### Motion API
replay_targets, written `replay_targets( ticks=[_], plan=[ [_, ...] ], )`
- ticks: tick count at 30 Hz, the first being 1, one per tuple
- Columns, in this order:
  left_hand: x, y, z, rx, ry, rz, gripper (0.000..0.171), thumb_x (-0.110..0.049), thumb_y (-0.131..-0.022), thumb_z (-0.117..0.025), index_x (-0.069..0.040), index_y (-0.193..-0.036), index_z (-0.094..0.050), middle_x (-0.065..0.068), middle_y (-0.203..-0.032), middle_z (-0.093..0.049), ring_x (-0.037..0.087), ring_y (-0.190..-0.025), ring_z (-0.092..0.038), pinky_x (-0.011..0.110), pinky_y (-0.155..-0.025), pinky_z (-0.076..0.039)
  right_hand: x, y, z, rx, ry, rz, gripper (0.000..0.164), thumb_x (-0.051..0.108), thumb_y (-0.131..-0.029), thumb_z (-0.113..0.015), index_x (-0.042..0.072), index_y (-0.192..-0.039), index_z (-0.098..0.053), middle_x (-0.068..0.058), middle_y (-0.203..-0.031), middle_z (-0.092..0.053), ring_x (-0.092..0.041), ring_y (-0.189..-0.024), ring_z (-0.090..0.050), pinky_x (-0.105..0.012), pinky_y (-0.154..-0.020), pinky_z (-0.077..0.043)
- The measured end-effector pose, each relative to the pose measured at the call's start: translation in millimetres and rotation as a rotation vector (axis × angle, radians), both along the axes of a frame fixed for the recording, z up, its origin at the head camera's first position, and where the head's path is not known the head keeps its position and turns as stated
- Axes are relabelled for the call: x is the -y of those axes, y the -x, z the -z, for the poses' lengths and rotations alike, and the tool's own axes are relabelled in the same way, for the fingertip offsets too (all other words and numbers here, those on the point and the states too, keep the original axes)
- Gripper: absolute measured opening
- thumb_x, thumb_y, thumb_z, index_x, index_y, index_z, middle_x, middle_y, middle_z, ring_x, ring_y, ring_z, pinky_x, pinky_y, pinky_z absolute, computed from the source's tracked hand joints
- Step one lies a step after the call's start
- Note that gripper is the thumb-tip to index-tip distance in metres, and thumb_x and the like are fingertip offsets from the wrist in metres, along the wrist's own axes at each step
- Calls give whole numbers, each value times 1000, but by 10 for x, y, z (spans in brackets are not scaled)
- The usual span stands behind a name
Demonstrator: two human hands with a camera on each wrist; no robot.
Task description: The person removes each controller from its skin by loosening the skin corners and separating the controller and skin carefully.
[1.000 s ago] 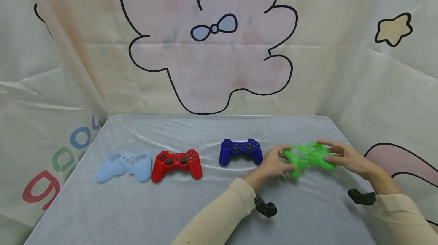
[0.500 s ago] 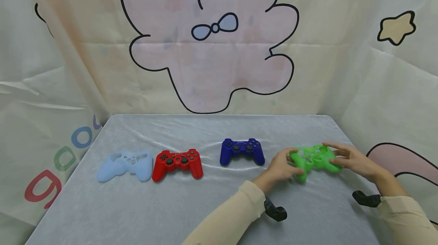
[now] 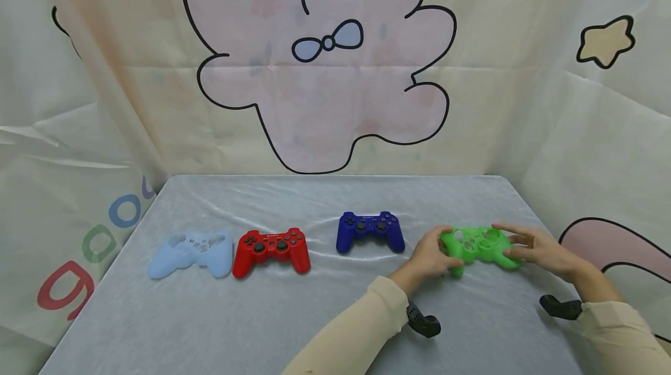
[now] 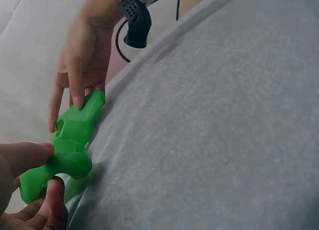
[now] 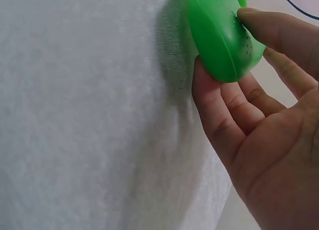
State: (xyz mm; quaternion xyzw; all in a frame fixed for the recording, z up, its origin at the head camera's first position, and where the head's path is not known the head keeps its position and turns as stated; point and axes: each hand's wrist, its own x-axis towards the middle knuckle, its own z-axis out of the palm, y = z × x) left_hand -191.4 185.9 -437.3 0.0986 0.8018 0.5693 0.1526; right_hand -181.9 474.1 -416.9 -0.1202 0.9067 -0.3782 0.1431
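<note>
A green silicone controller cover (image 3: 484, 245) with open cut-outs is at the right of the table in the head view. My left hand (image 3: 431, 253) pinches its left grip; in the left wrist view the thumb lies on one side of the cover (image 4: 65, 160) and fingers on the other. The right grip is held by my right hand (image 3: 542, 253), thumb over it and fingers beneath, as the right wrist view shows on the cover's rounded end (image 5: 224, 40). Left of my left hand lies a dark blue game controller (image 3: 370, 232).
A red game controller (image 3: 271, 251) lies left of the blue one. Beside it, farther left, is a pale blue controller cover (image 3: 191, 254). Grey cloth covers the table (image 3: 293, 328); printed curtains (image 3: 367, 101) stand behind and at both sides.
Both hands have shifted slightly right with the green cover. It sits a little lower and more level than before. The other controllers and the pale blue cover stay put.
</note>
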Motion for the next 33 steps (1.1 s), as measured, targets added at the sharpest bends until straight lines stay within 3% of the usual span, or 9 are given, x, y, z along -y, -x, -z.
replay_targets(
  ticks=[7, 9, 10, 13, 16, 18, 24, 27, 33],
  plan=[
    [1, -13, 38, 26, 43, -12, 65, -8, -76, -88, -26, -133, -61, -5, -97, -62, 5, -85, -54, 20, -78, -44, 32, 19, 41, 19, -18, 3, 64, 20, -100, -63, 6, -156, -34, -16, -148, -42, 21, -110, -41, -25, -78, -53],
    [8, -5, 51, 30, 60, -8, 65, -10, -77, -88, -27, -134, -61, -6, -98, -62, 4, -86, -53, 21, -80, -44, 27, 33, 50, 7, -32, -9, 64, 19, -100, -63, 7, -156, -35, -21, -147, -44, 21, -110, -42, -23, -78, -52],
    [10, 0, 56, 27, 70, -5, 64, -11, -78, -87, -27, -134, -61, -6, -99, -63, 4, -86, -54, 21, -81, -45, 24, 40, 53, -1, -39, -14, 64, 19, -100, -64, 7, -156, -35, -20, -146, -46, 20, -109, -43, -22, -78, -51],
    [27, 15, 64, 1, 104, 22, 65, -14, -79, -86, -27, -137, -60, -5, -101, -64, 4, -88, -55, 21, -84, -46, 13, 55, 68, -33, -48, -33, 64, 17, -98, -66, 7, -155, -38, -1, -142, -52, 20, -110, -45, -18, -79, -49],
    [34, 25, 72, -51, 160, 57, 66, -17, -81, -84, -26, -141, -58, -6, -101, -64, 3, -86, -54, 19, -84, -45, 3, 55, 86, -57, -45, -43, 63, 16, -97, -67, 6, -153, -40, 26, -136, -48, 20, -111, -45, -16, -81, -48],
    [36, 28, 74, -82, 199, 70, 66, -18, -81, -83, -25, -142, -57, -6, -98, -63, 3, -84, -52, 18, -81, -44, -11, 49, 97, -68, -45, -49, 62, 16, -97, -67, 5, -153, -41, 36, -133, -42, 22, -112, -42, -15, -81, -47],
    [35, 38, 91, -100, 253, 59, 65, -19, -81, -80, -26, -142, -58, -8, -82, -55, 2, -72, -46, 17, -69, -38, -28, 37, 121, -88, -53, -42, 61, 16, -97, -67, 6, -152, -43, 38, -133, -38, 23, -113, -39, -15, -81, -46],
    [45, 46, 102, -123, 262, 68, 64, -20, -81, -80, -23, -141, -59, -9, -79, -54, 2, -69, -44, 16, -67, -37, -20, 37, 120, -82, -69, -31, 61, 17, -97, -67, 8, -153, -43, 24, -139, -42, 23, -112, -39, -15, -81, -46],
    [60, 51, 105, -128, 258, 82, 62, -23, -82, -81, -22, -141, -60, -8, -81, -56, 1, -70, -45, 15, -68, -38, -20, 38, 115, -37, -90, -16, 63, 20, -99, -65, 10, -155, -39, -29, -151, -41, 24, -111, -36, -18, -81, -47]
  ],
)
